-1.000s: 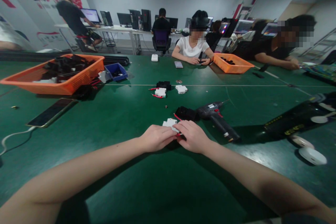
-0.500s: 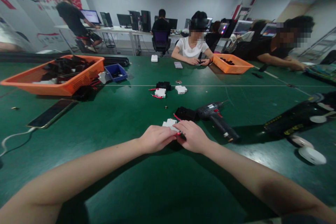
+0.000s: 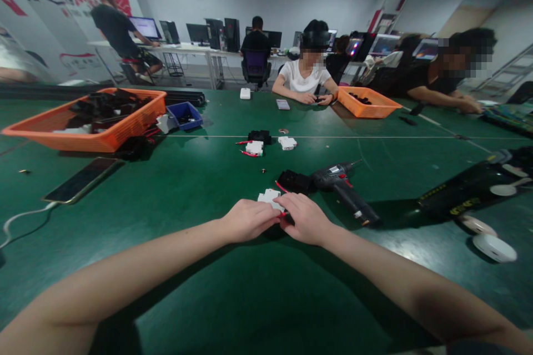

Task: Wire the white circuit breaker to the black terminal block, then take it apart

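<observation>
My left hand (image 3: 251,218) is closed around a white miniature circuit breaker (image 3: 270,198) just above the green table. My right hand (image 3: 306,218) meets it from the other side, its fingers pinched on a short red wire (image 3: 283,214) at the breaker's near edge. Fingers cover most of the breaker's lower part and the wire's end. Just beyond my right hand lies a black block-shaped part (image 3: 292,180) with a red wire beside it. A cordless screwdriver (image 3: 343,186) rests to the right of that part.
Farther up the table are two white breakers (image 3: 254,148) (image 3: 287,143), one with red wires, and a small screw (image 3: 264,171). Orange baskets (image 3: 137,122) (image 3: 370,111), a blue bin (image 3: 195,121), a phone (image 3: 83,180) and a dark bottle (image 3: 453,191) surround them. A person (image 3: 306,75) sits opposite.
My right fingers have shifted very slightly at the red wire. Both hands stay at the breaker, and the things on the table lie as before.
</observation>
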A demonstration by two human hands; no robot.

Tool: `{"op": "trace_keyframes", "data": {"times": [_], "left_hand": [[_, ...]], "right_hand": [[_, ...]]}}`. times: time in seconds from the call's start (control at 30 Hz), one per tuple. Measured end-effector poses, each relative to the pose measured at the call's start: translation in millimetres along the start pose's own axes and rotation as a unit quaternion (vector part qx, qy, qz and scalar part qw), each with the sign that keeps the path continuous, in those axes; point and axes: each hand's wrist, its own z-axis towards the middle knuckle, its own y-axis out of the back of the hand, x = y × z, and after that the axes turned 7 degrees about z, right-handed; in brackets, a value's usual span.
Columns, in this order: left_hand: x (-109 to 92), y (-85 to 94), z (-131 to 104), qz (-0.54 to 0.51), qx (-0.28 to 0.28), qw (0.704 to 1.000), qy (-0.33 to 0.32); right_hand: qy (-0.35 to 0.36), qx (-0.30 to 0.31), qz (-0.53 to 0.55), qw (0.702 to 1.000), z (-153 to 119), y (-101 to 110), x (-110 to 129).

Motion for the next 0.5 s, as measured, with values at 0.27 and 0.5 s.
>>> {"op": "trace_keyframes", "data": {"times": [0.27, 0.5], "left_hand": [[-0.2, 1.0, 0.6, 0.000, -0.007, 1.000, -0.006], [0.8, -0.6, -0.9, 0.010, -0.002, 1.000, -0.008]], "right_hand": [[-0.019, 0.011, 0.001, 1.000, -0.5, 0.6, 0.7], [-0.030, 0.039, 0.019, 0.999, -1.0, 1.2, 5.5]]}}
